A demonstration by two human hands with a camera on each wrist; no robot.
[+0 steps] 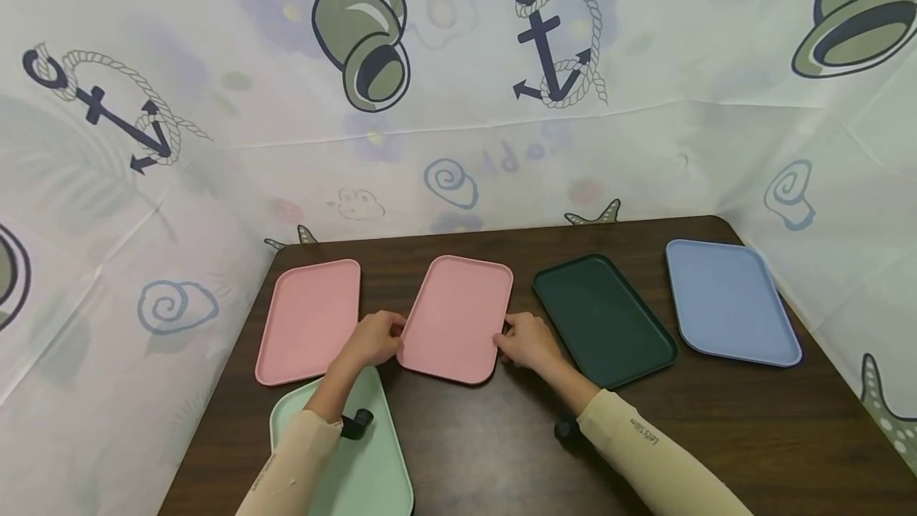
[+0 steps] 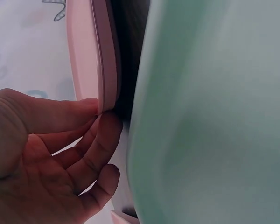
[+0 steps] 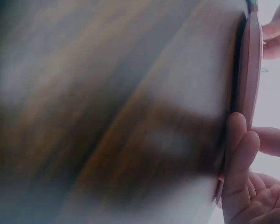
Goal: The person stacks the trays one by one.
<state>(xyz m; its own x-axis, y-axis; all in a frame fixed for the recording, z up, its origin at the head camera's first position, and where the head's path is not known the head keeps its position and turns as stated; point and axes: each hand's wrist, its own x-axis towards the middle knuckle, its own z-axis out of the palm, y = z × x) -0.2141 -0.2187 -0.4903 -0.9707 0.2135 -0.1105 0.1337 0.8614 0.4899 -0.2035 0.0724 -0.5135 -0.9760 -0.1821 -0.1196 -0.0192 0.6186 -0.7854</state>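
Observation:
Between my two hands is a rectangular pink tray (image 1: 454,317) with a raised rim and rounded corners. My left hand (image 1: 374,338) pinches its left edge near the front corner; in the left wrist view, the thumb is on the rim and fingertips are under it. Opposite, my right hand (image 1: 532,343) pinches the right edge between thumb and fingers. The right wrist view shows the pink rim (image 3: 251,70) close over the dark wood table (image 1: 494,452). Under my left forearm lies a mint green tray (image 1: 368,472), partly covered by the arm.
A second pink tray (image 1: 311,321) lies at the left, beside my left hand. Right of my right hand lies a dark green tray (image 1: 605,321), turned at an angle. A blue tray (image 1: 731,301) is near the table's right edge. Printed cloth (image 1: 458,118) hangs behind and at both sides.

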